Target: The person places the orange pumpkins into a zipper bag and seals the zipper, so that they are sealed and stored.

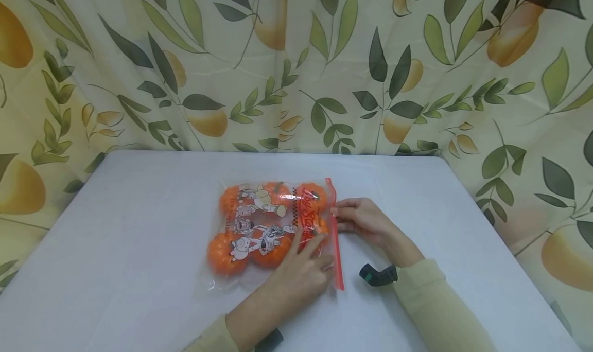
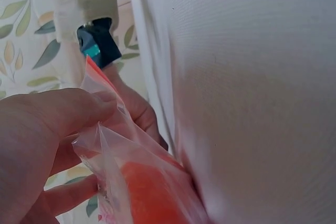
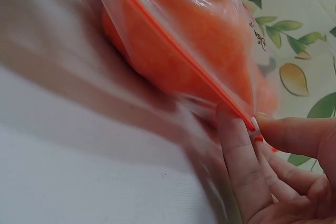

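A clear slider zip bag [image 1: 266, 221] printed with cartoon figures and red lettering lies flat on the table. Inside it are several ribbed orange toy pumpkins [image 1: 225, 254], some showing green tops. The red zip strip [image 1: 339, 262] runs along the bag's right side. My left hand [image 1: 301, 272] reaches over the bag's lower right part and pinches the plastic near the strip, thumb on the film in the left wrist view. Farther up the strip, my right hand [image 1: 363, 221] pinches the small white slider [image 3: 255, 124] between thumb and fingers. The left fingertips partly cover the lettering.
A white cloth covers the table [image 1: 139, 203]. Behind it hangs a curtain [image 1: 296, 84] patterned with leaves and fruit. A dark wrist camera [image 1: 379, 275] sits at the right sleeve, close above the tabletop.
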`<state>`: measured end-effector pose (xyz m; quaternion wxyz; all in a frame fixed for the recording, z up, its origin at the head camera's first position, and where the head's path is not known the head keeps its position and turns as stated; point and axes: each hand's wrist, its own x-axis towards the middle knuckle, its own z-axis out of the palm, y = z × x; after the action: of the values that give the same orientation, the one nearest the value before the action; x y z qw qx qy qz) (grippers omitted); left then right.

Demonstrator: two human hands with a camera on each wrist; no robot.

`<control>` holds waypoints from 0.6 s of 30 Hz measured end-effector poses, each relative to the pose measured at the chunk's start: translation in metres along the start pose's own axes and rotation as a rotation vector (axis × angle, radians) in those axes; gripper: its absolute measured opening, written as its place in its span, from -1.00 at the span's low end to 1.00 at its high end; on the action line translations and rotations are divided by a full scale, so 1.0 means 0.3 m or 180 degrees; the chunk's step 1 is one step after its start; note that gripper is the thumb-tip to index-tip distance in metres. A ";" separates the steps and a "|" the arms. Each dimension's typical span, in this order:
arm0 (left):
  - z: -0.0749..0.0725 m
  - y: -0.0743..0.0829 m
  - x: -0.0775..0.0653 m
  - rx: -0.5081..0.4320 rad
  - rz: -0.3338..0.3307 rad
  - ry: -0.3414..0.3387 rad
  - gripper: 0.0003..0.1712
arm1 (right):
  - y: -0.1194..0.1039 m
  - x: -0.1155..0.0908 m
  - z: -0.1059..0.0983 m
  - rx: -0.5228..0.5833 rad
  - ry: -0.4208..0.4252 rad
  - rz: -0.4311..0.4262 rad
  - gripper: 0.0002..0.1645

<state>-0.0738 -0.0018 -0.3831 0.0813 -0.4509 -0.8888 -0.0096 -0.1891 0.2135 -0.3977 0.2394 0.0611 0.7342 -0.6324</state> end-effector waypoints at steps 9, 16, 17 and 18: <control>-0.001 -0.001 -0.001 -0.0032 0.0026 0.0049 -0.60 | -0.015 0.036 -0.013 -0.0084 0.0043 0.0013 -0.46; 0.000 0.003 -0.001 -0.0020 0.0011 0.0115 -0.62 | -0.030 0.058 -0.022 -0.0114 0.0103 0.0062 -0.45; 0.000 0.003 -0.001 -0.0021 0.0004 0.0113 -0.62 | -0.033 0.060 -0.023 -0.0124 0.0100 0.0056 -0.46; 0.000 0.004 -0.001 -0.0025 0.0002 0.0117 -0.62 | -0.035 0.062 -0.024 -0.0143 0.0092 0.0050 -0.46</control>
<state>-0.0727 -0.0013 -0.3830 0.0959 -0.4512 -0.8870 -0.0213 -0.2117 0.2145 -0.3956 0.2350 0.0706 0.7511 -0.6129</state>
